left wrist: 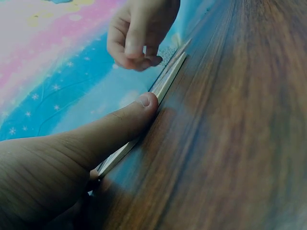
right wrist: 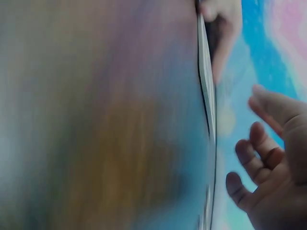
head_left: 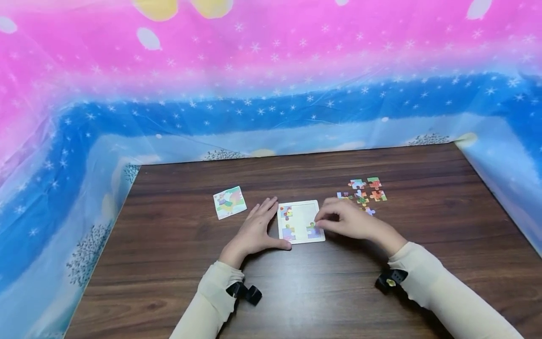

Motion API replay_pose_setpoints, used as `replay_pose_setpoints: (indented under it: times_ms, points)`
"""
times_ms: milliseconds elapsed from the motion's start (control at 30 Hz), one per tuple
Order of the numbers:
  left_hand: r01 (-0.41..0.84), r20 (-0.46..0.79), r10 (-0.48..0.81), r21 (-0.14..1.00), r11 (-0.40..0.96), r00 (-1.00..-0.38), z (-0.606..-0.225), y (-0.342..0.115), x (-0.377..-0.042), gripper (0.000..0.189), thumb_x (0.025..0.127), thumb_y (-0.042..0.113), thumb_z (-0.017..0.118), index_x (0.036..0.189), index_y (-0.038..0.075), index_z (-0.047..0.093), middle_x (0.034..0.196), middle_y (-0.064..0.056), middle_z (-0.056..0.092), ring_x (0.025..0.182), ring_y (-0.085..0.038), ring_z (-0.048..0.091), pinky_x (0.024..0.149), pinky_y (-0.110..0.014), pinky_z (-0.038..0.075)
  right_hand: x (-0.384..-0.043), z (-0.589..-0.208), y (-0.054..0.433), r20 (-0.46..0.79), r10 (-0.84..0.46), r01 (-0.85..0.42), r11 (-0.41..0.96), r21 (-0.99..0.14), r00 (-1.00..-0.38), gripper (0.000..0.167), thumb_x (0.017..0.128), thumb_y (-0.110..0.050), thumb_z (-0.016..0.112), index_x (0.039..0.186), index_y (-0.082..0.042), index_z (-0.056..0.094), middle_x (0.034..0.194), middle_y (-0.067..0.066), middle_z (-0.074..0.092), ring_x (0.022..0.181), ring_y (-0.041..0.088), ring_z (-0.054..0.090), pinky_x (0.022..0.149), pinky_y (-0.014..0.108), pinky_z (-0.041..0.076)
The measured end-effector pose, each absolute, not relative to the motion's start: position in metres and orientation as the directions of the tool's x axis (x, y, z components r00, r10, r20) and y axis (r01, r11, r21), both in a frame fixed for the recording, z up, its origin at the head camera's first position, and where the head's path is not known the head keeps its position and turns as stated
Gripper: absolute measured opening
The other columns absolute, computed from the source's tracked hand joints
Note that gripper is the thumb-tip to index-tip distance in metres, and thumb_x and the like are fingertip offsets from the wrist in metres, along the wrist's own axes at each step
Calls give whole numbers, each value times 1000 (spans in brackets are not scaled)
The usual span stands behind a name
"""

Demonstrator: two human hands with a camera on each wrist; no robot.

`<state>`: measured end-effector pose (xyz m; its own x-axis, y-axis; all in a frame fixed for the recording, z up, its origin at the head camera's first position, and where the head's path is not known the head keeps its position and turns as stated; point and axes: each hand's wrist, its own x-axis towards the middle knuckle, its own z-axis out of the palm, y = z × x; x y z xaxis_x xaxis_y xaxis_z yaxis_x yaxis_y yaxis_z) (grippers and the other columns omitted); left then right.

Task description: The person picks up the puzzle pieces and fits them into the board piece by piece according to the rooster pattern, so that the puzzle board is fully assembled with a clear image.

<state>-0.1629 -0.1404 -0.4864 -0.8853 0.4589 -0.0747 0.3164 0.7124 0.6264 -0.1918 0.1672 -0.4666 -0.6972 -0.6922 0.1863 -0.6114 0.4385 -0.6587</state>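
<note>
From the head view, a small white tray [head_left: 300, 216] lies flat on the brown table [head_left: 178, 259]. The left hand [head_left: 256, 230] is spread around its left side. The right hand [head_left: 345, 219] is over the tray's right edge, with its fingertips close to the bottom-right puzzle piece [head_left: 314, 233]. Loose pieces [head_left: 374, 182] lie past that hand. A bump from its fingers might knock the set piece crooked — or its sleeve could sweep the loose ones around.

From the left wrist, the thumb rests on the tray's edge. If it slipped, the tray might slide.

From the right wrist, the right fingers are bent and apart — I see nothing between them. The big front part is too blurry to tell.
</note>
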Motion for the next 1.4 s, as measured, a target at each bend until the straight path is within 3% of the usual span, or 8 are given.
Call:
replay_pose_setpoints:
  times_ms: [133, 300, 500, 667, 1000, 1267, 1400]
  points:
    - [329, -59, 462, 624, 709, -885, -488, -142, -160, 122, 77, 57, 91, 167, 4, 27, 176, -7, 19, 163, -25, 10, 132, -46, 5, -207, -462, 196, 222, -574, -522, 434, -734, -788, 12, 96, -13, 80, 108, -12, 82, 91, -6, 67, 80, 13, 59, 68, 29, 51]
    - [338, -49, 462, 615, 713, -885, -489, -144, -157, 122, 78, 57, 91, 166, 3, 27, 176, -9, 19, 163, -27, 11, 132, -49, 6, -231, -456, 257, 226, -409, -438, 556, -706, -884, 23, 96, -11, 80, 118, -4, 78, 92, 3, 67, 79, 15, 61, 67, 25, 52]
    - [343, -49, 469, 616, 709, -882, -488, -142, -158, 123, 77, 58, 91, 167, 4, 27, 176, -8, 19, 163, -25, 11, 132, -47, 6, -246, -461, 321, 87, -265, -249, 675, -695, -960, 38, 103, -23, 73, 135, -2, 70, 103, 9, 65, 89, 14, 56, 72, 23, 46]
    - [345, -57, 474, 610, 713, -879, -486, -141, -159, 123, 77, 57, 91, 167, 4, 26, 176, -8, 19, 163, -24, 10, 132, -46, 6, -258, -467, 333, -3, -299, -220, 711, -668, -954, 44, 103, -26, 73, 140, -2, 67, 107, 12, 65, 91, 20, 57, 74, 28, 48]
    - [344, -68, 483, 616, 709, -873, -486, -138, -161, 122, 78, 55, 92, 167, 4, 26, 176, -8, 19, 163, -25, 10, 132, -46, 5, -273, -469, 326, -116, -342, -214, 783, -584, -933, 42, 101, -19, 76, 136, 2, 69, 102, 10, 63, 81, 23, 52, 70, 36, 44]
    - [339, -70, 481, 621, 706, -874, -486, -137, -166, 122, 78, 55, 91, 167, 4, 24, 176, -6, 17, 163, -23, 8, 132, -44, 4, -267, -465, 321, -61, -371, -290, 809, -511, -927, 39, 104, -18, 71, 136, 5, 67, 105, 13, 61, 81, 23, 48, 71, 41, 42]
    - [336, -75, 477, 614, 714, -876, -486, -139, -165, 122, 78, 56, 91, 167, 5, 25, 176, -6, 18, 163, -24, 9, 132, -45, 5, -266, -468, 317, -22, -404, -354, 826, -438, -915, 36, 105, -16, 69, 132, 8, 66, 105, 16, 62, 87, 27, 55, 76, 47, 48]
